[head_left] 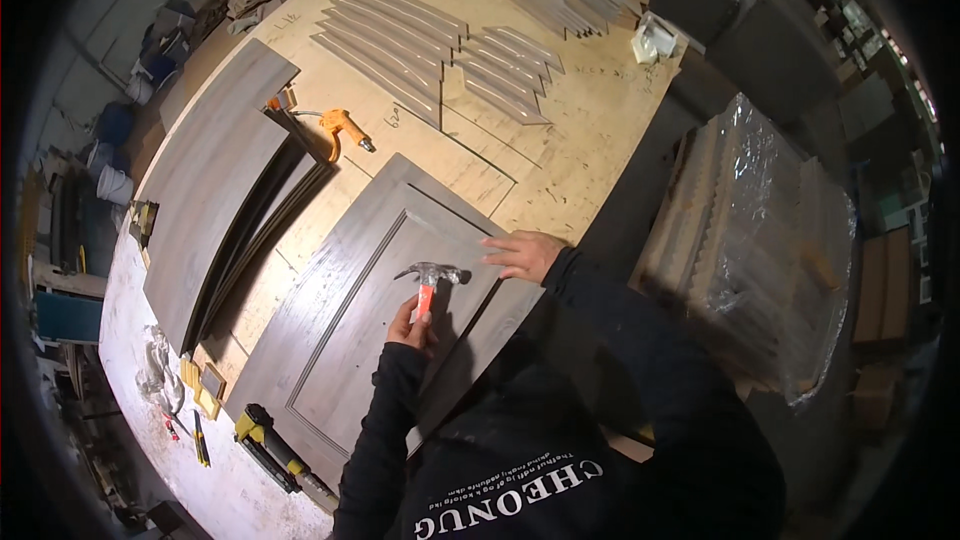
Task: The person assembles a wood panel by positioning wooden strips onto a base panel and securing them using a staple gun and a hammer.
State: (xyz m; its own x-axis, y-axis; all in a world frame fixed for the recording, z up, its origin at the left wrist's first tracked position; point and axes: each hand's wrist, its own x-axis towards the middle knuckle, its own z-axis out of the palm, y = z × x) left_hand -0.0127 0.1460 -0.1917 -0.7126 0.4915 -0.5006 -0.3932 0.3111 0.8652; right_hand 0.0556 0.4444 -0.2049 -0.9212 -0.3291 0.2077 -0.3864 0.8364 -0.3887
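My left hand (410,328) is closed round the red handle of a claw hammer (432,273), whose metal head is raised over a grey wood-grain panel door (340,240). The door lies on the workbench right in front of me, its recessed centre framed by grooved borders. Fingers spread, my right hand (525,256) rests flat on the door's right-hand frame. A yellow-and-black nail gun (268,448) lies by the door's near left corner. Left of the door is a stack of grey panels (215,180).
On the wooden workbench (600,160), mitred grey strips (390,35) lie in rows at the back. An orange air tool (345,128) sits beside the panel stack. A yellow utility knife (201,438) lies at the left edge. Plastic-wrapped boards (750,250) stand to the right.
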